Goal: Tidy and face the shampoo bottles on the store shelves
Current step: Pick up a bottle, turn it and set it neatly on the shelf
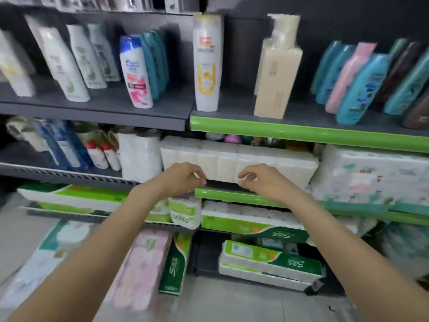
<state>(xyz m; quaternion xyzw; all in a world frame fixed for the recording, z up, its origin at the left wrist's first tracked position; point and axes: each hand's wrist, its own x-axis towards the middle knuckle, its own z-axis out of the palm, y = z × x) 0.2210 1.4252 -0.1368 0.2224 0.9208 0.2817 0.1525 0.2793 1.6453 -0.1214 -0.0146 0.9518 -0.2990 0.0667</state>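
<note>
From the head camera, the left hand [183, 180] and right hand [260, 181] hover side by side in front of a white tissue pack [239, 161] on the middle shelf, fingers loosely curled and holding nothing. The shampoo bottles stand one shelf above: a white-and-yellow bottle [207, 63] upright at the green shelf edge [301, 132], a cream pump bottle [276, 73] just beside it, teal bottles [362, 89] leaning at the right (labels blurred).
</note>
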